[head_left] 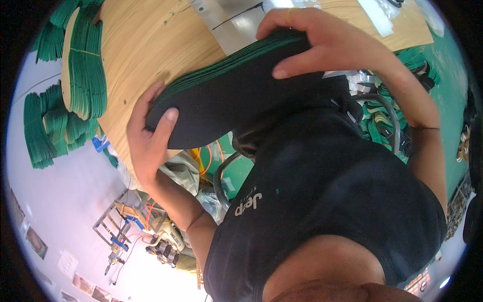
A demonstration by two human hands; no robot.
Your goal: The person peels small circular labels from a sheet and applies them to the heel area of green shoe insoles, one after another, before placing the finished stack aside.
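Note:
Between my two hands is a thick stack of shoe insoles, with a black face toward me and green layered edges along the far side. My left hand grips the rounded left end, its thumb pressed on the black face and its fingers behind. At the other end, my right hand clasps the stack with the thumb on the face and the fingers over the far edge. The stack is tilted above the near edge of the wooden table.
Bundles of green insoles stand at the table's left edge, and more bundles lie beyond it. A metal plate lies on the table. To the right, below table height, is a heap of green and black pieces beside a curved chair arm.

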